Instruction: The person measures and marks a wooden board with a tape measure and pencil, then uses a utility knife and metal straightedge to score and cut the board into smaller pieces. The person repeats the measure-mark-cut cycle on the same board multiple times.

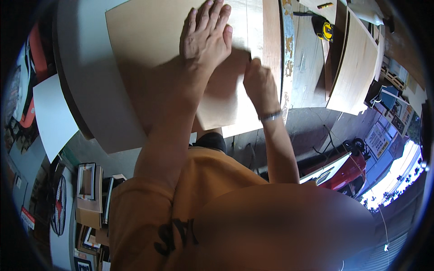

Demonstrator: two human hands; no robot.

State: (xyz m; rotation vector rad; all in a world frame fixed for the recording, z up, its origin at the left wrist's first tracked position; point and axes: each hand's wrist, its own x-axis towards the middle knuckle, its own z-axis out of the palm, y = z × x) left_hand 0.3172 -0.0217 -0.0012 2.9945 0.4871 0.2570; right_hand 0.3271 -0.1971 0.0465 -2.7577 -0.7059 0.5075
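Note:
My left hand [209,37] lies flat, fingers spread, on a light brown wooden board [144,49] that rests on a grey table [86,67]. Just to its right, my right hand [258,83] is closed around a thin dark tool whose tip touches the board's surface; what kind of tool it is I cannot tell. A metal bracelet [271,116] sits on my right wrist. My orange shirt [203,189] fills the lower middle of the view.
A yellow tape measure [326,30] lies on the worn bench top at upper right, beside more stacked boards [357,63]. A white sheet [52,115] leans at the left. Framed panels [88,185] stand on the floor at lower left. A red machine [343,169] sits at lower right.

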